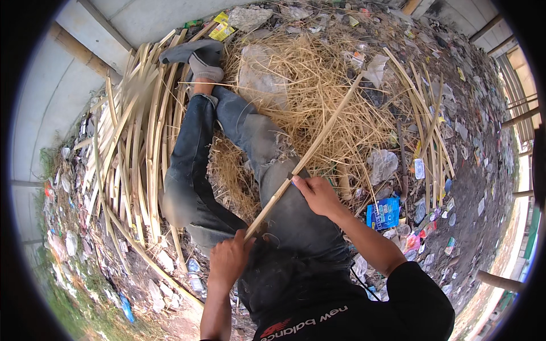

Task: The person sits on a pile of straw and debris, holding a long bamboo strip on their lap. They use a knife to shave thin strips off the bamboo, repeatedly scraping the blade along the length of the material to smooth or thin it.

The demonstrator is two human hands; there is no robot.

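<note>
A long pale bamboo strip (330, 123) slants across my lap, from my waist up over the straw toward the far right. My left hand (228, 258) is closed around its near end, beside my left hip. My right hand (316, 195) is closed at the middle of the strip, over my right thigh. A small dark piece shows against the strip by the right fingertips, with a bit of blue at the thumb. I cannot make out whether it is a tool or a joint of the bamboo. My legs (193, 153) in worn jeans stretch out ahead, ankles crossed.
Many bamboo strips (152, 148) lie piled along my left, with a smaller bunch (430, 131) to the right. Straw-like shavings (307, 85) heap between. A blue packet (383, 213) and other litter cover the ground. A grey wall (54, 108) stands at the left.
</note>
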